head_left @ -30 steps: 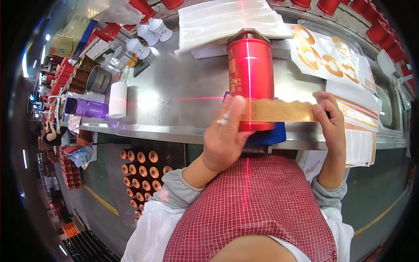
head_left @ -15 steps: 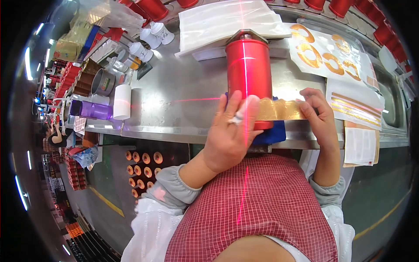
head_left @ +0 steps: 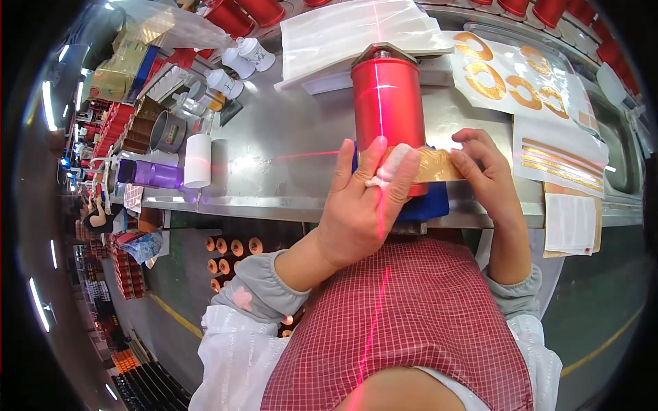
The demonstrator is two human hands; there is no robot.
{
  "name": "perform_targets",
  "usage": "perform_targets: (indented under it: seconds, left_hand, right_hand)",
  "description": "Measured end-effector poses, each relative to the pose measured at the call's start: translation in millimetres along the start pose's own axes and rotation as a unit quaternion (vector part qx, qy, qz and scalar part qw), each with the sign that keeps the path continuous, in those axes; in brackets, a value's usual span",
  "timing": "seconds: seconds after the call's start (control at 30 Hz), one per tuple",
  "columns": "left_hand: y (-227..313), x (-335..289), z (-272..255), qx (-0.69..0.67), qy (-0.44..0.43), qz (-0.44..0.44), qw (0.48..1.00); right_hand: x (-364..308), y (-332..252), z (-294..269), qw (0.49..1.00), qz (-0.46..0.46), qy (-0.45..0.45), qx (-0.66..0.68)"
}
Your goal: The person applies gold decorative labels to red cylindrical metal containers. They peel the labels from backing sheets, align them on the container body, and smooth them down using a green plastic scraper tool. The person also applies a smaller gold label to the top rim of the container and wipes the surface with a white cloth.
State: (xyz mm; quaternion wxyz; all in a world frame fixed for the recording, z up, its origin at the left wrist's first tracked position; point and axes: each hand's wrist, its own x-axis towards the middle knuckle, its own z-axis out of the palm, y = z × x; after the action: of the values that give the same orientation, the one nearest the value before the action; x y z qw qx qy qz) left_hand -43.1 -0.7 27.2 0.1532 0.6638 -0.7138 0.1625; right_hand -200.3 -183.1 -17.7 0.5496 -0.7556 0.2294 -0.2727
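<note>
A red cylinder (head_left: pixel 388 103) lies lengthwise in front of me on the steel bench, a metal fitting at its far end. Against its near part lies a gold foil strip (head_left: pixel 439 166), stretched out to the right. My left hand (head_left: pixel 363 205) is over the cylinder's near end, fingers extended upward, with a small white cloth wad (head_left: pixel 393 164) between thumb and fingers at the strip's left part. The strip's right end is pinched by my right hand (head_left: pixel 486 175). A blue cloth (head_left: pixel 432 205) shows under the cylinder's near end. The strip's left end is hidden behind my left hand.
Sheets with gold ring-shaped foils (head_left: pixel 507 79) and gold strips (head_left: pixel 562 168) lie at right, by a sink (head_left: pixel 624 157). White sheets (head_left: pixel 363 34) are stacked behind. A white roll (head_left: pixel 198 161), purple bottle (head_left: pixel 151 174) and metal pot (head_left: pixel 168 131) stand at left.
My left hand has shifted slightly right, and the white wad now shows more plainly over the foil. My right hand and the strip's right end have moved a little left.
</note>
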Motion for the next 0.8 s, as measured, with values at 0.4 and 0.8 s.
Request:
perform_targets:
  seconds: [0.4,0.8]
  left_hand:
    - [0,-3,-5,-0.020,0.007,-0.026,0.999]
    - [2,6,3,-0.028,0.010,-0.041,0.999]
  right_hand:
    - [5,-1,15,0.999,-0.010,-0.040,0.029]
    - [7,5,20,0.999,-0.018,-0.035,0.032]
